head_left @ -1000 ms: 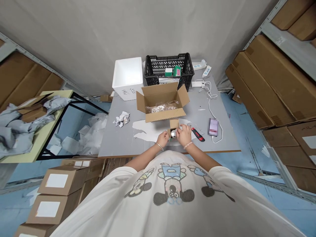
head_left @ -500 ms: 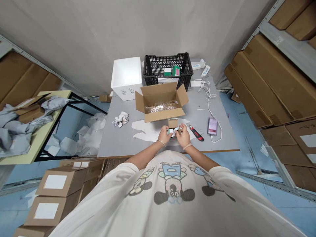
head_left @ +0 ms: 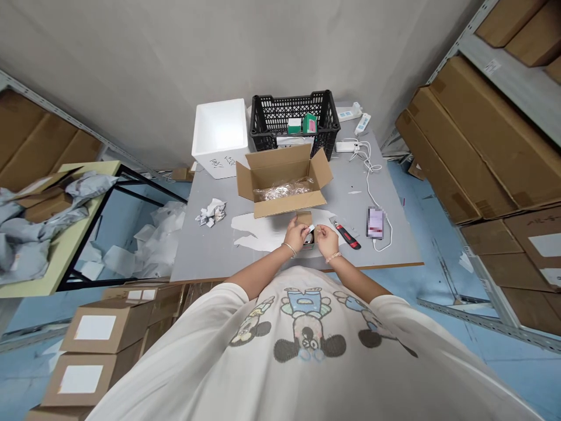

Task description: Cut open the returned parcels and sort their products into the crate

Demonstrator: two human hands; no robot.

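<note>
My left hand and my right hand are close together at the near side of the grey table. A small white strip sits between their fingertips, pinched by my left fingers, with my right fingertips at its other end. Just below lies a small open cardboard box with a silver object at its mouth, partly hidden by my hands. A sliver of green shows under them, too hidden to name.
A large open carton holding clear plastic wrap stands just beyond my hands. A red-black box cutter lies to the right, near a phone on a white cable. Behind stand a black crate and a white foam box.
My hands have moved slightly apart. The small green-and-white item held between them earlier no longer shows clearly, and a white strip now shows at my fingertips. The view has shifted slightly left.
</note>
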